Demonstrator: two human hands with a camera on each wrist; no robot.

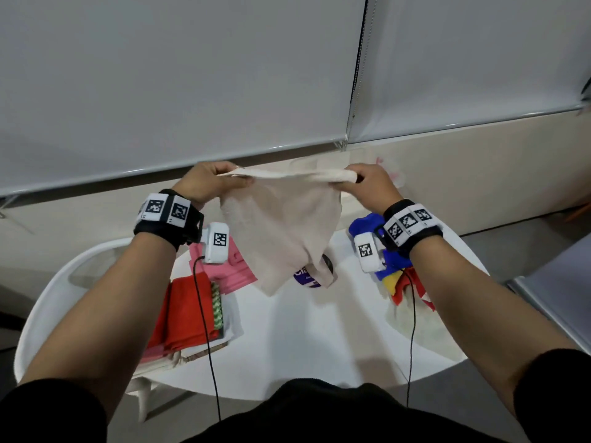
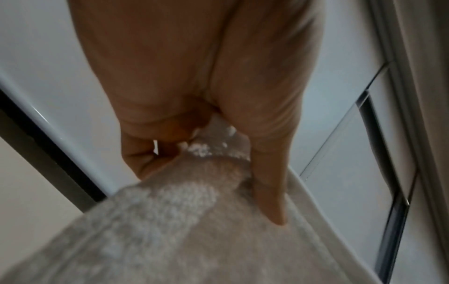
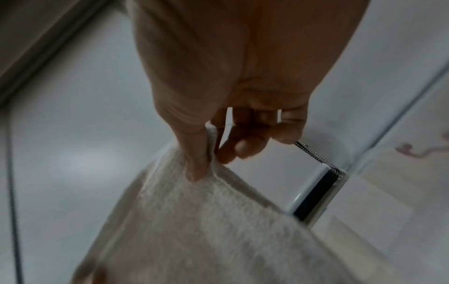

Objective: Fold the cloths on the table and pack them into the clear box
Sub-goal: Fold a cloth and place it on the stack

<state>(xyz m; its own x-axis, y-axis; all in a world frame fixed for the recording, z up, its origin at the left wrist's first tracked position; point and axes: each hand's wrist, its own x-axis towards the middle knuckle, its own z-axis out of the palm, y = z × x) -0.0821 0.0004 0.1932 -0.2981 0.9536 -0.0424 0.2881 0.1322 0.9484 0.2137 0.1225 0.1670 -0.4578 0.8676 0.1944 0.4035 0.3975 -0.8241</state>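
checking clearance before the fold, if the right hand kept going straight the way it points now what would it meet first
The right hand, pinching the beige terry cloth, points away from the person. First in line looks like the clear plastic box by the wall, though depth is unclear.

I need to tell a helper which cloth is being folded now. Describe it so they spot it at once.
Start at the round white table. Above its middle, the left hand and right hand each pinch a top corner of a pale beige terry cloth. It alone hangs in the air, not lying like the red, pink and blue ones.
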